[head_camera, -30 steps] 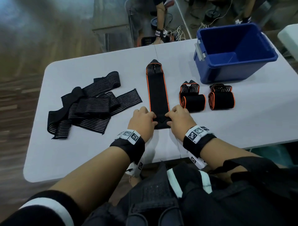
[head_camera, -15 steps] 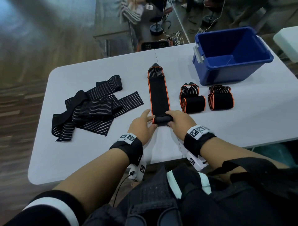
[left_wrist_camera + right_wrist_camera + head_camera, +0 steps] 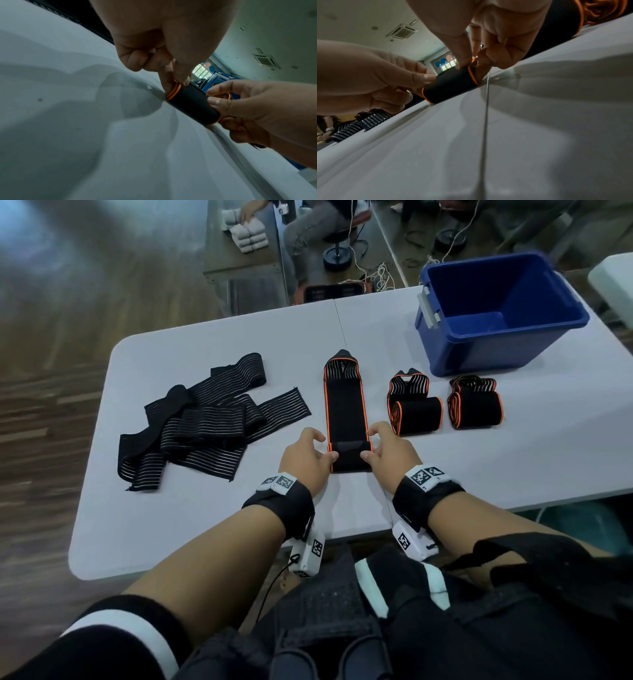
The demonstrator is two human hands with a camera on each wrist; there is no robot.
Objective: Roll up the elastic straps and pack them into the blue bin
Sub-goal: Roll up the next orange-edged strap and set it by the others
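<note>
The roll has grown since a second ago: what was a flat near end pinned under both hands is now a short, tight cylinder, and the hands have crept forward along the orange-edged strap (image 3: 345, 409). So the third wrap is under way, with most of its length not yet taken up.

The left hand (image 3: 306, 458) pinches the roll's left end, thumb on top and a finger against the coiled orange edge; the right hand (image 3: 388, 455) pinches the right end the same way. The roll (image 3: 192, 104) lies between the two sets of fingertips, resting on the white table (image 3: 212, 529).

The strap looks like smooth, matte black fabric with thin orange piping; beyond the fingers it runs out flat to a ribbed, tapered tip. Just right of the right fingers sit two finished rolls (image 3: 416, 414), (image 3: 474, 410), fat and snug. Further beyond, the blue bin (image 3: 445, 350), hard glossy plastic, stands open. Left of the left fingers lies a limp pile of black straps (image 3: 205, 422) with fine pale stripes.
</note>
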